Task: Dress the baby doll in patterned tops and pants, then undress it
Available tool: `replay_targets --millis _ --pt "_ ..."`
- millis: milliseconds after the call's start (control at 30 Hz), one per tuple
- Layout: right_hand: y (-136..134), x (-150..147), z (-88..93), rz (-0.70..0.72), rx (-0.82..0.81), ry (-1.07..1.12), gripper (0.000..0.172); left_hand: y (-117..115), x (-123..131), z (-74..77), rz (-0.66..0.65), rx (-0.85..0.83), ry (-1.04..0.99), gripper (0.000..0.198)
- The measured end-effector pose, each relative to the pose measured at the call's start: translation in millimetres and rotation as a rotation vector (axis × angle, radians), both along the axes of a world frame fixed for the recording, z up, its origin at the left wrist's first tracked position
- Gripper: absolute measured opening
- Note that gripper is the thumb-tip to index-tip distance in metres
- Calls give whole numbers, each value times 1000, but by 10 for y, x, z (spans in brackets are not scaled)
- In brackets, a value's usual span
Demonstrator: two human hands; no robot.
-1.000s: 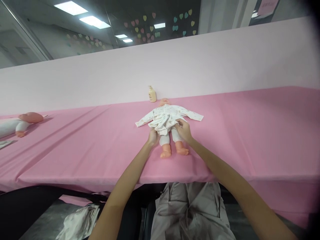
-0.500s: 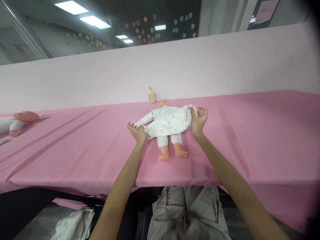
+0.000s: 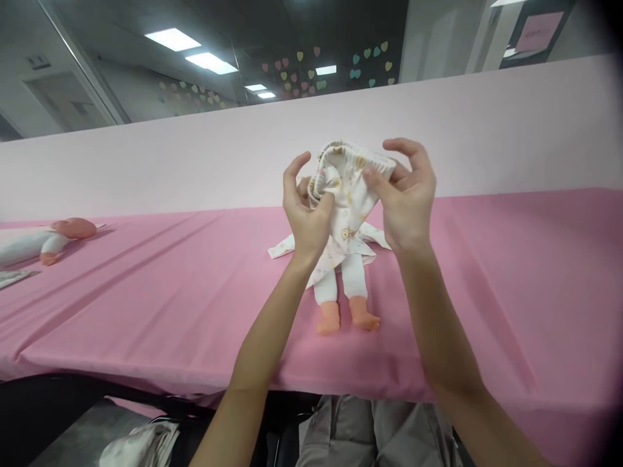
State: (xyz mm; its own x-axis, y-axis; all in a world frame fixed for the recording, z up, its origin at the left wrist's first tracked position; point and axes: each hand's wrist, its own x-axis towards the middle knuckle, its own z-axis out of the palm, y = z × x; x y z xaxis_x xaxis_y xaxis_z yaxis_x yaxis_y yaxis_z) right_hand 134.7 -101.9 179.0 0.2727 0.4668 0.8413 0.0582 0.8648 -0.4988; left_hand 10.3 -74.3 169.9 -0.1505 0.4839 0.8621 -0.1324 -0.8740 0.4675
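Observation:
Both hands hold up a pair of small white patterned baby pants [image 3: 346, 217] with a gathered elastic waistband, which faces me partly open. My left hand [image 3: 307, 211] pinches the waistband's left side between thumb and fingers. On the other side, my right hand [image 3: 406, 194] grips the band, thumb inside and fingers behind. Below and behind the pants, a baby doll [image 3: 327, 292] lies on its back, feet toward me. It has white cloth legs and a white patterned top [image 3: 282, 246] with sleeves spread out. The hands and pants hide its head and most of its torso.
A pink sheet covers the table [image 3: 170, 311], which meets a pale wall [image 3: 170, 165] at the back. Another doll [image 3: 36, 246] lies at the far left, with folded cloth [image 3: 14, 277] near it. Light crumpled cloth [image 3: 141, 444] sits below the table edge.
Both hands have risen from low at the doll's sides and come closer together, lifting the pants above its body. The lotion bottle behind the doll is now hidden. The camera view has shifted slightly.

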Motion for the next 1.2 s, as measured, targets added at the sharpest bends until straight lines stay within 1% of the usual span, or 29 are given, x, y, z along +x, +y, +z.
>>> replay_targets --millis 100,133,200,233,300,367,433,467,533,567,633,700,767,833,867,900,967,1067,1133,1200 --pt "-158 118 99 -91 93 -59 16 34 -200 176 87 -11 108 13" --pt "-230 140 123 -120 109 -85 13 -2 -274 217 82 -24 152 11" --pt "-412 152 163 -148 155 -127 9 -163 -415 272 63 -9 237 15" --pt "-519 143 178 -155 194 -129 11 -281 -480 286 79 42 253 16" --pt "-741 110 203 -190 284 -100 19 -541 -598 299 155 154 263 14" --pt "-932 81 223 -270 331 -58 24 -741 -690 308 207 237 244 18" --pt "-1037 81 243 -360 335 -25 23 -800 -738 327 227 307 180 20" --pt "-1041 96 252 -387 331 -24 21 -766 -742 339 232 324 159 18" --pt "-934 162 259 -369 308 -30 14 -583 -717 352 235 308 175 12" --pt "-821 212 250 -335 283 -47 12 -448 -693 344 228 277 214 13" --pt "-500 340 188 -250 220 -42 13 -135 -637 283 201 201 296 23" --pt "-114 496 58 -283 66 -117 12 171 -585 166 203 82 379 29" --pt "240 657 -118 -317 -112 -179 8 407 -543 23 164 -22 512 24" --pt "487 793 -285 -368 -208 -242 4 551 -501 -100 117 -80 627 16" --pt "561 845 -349 -399 -231 -263 5 589 -478 -145 99 -95 657 14" --pt "605 882 -393 -430 -236 -280 6 610 -454 -176 87 -104 667 14" --pt "621 903 -427 -486 -218 -300 10 616 -406 -202 82 -92 652 19" --pt "532 793 -379 -528 -151 -337 12 587 -352 -186 115 -27 611 28" --pt "435 637 -324 -462 -125 -377 8 563 -333 -166 144 9 590 31" --pt "334 458 -278 -313 -151 -441 8 538 -322 -147 141 21 581 30"
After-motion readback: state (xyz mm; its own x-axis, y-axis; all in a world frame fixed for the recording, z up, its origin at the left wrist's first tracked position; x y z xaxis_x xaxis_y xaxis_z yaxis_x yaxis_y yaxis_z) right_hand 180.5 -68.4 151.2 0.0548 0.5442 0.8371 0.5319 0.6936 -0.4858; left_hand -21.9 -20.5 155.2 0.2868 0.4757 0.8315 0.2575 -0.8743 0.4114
